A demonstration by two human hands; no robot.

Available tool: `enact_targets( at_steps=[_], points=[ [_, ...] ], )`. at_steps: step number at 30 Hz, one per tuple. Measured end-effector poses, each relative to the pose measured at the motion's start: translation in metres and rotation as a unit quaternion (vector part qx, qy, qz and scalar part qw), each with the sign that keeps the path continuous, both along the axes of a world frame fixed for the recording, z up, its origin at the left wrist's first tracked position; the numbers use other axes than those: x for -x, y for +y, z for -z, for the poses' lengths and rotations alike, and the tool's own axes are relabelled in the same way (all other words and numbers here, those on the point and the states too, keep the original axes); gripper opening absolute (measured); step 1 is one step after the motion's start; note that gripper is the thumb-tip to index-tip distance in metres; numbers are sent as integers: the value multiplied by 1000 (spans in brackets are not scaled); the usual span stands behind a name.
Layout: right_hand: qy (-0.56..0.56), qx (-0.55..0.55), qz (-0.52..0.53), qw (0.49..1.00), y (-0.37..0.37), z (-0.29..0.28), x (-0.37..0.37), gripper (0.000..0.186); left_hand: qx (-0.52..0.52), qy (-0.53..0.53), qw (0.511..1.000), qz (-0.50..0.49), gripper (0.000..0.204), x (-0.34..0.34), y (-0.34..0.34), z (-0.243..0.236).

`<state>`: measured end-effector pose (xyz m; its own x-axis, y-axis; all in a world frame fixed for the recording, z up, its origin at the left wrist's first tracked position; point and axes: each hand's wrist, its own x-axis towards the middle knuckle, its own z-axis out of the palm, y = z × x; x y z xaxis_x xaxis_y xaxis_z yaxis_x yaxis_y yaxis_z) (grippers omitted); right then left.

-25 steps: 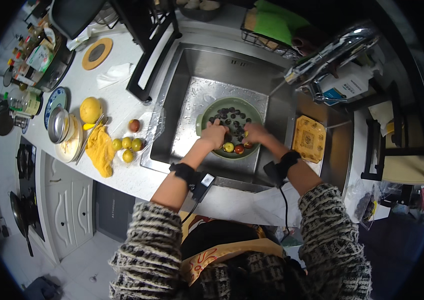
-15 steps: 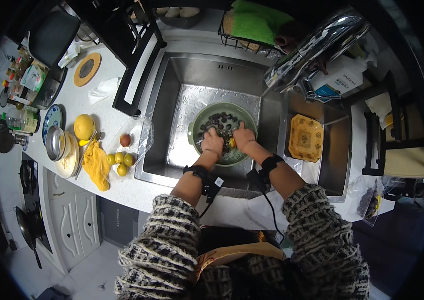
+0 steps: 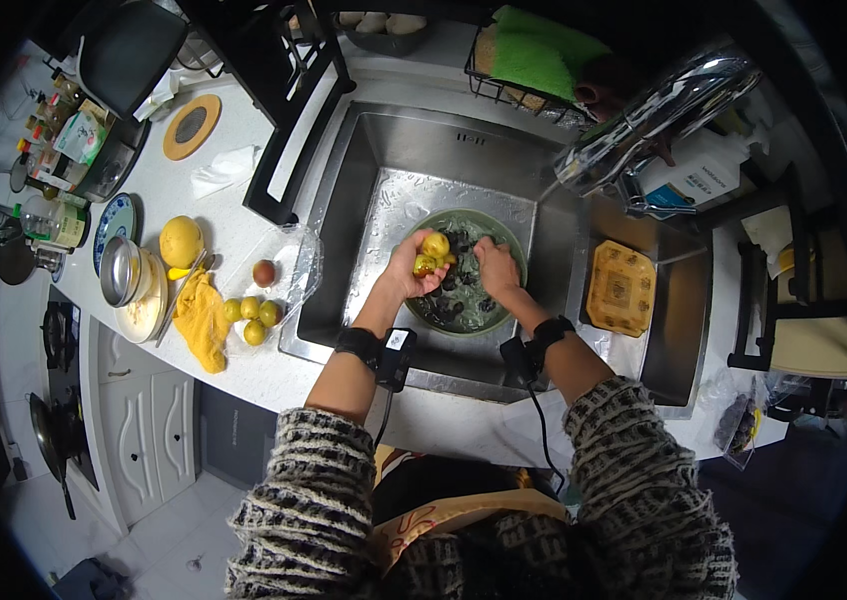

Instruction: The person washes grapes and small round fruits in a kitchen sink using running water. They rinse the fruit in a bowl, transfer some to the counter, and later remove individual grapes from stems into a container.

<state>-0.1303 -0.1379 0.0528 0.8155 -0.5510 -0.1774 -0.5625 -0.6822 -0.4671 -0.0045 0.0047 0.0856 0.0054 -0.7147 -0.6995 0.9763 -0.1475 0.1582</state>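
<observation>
In the head view, my left hand (image 3: 409,266) is closed on several small yellow-green and reddish fruits (image 3: 435,245), raised over the left side of a green basin (image 3: 466,327) that sits in the steel sink (image 3: 394,190). Dark round fruits (image 3: 484,305) lie in rippling water in the basin. My right hand (image 3: 500,270) is inside the basin's right side with fingers curled; whatever it holds is hidden. The chrome faucet (image 3: 644,120) rises at the back right.
Left counter: yellow-green fruits (image 3: 255,332), a red fruit (image 3: 264,273), a large yellow fruit (image 3: 182,242), yellow cloth (image 3: 202,320), bowls (image 3: 119,270), black rack (image 3: 289,150). Right: orange tray (image 3: 620,288) in a smaller basin, white bottle (image 3: 689,180), bagged fruit (image 3: 742,420).
My left hand has come up out of the water with yellow-green fruits in it. My right hand has moved slightly and stays in the basin. The camera's view has shifted slightly.
</observation>
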Motion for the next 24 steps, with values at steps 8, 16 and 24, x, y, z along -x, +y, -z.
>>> enact_targets(
  at_steps=[8,16,24],
  points=[
    [26,17,-62,998,28,-16,-38,20,97,21,993,-63,50,-6,25,-40],
    [86,66,-168,980,44,-9,-41,59,67,22,995,-72,45,-1,34,-45],
    [88,-162,-55,981,-11,-75,-13,45,-76,-698,641,311,38,34,22,-59]
  ],
)
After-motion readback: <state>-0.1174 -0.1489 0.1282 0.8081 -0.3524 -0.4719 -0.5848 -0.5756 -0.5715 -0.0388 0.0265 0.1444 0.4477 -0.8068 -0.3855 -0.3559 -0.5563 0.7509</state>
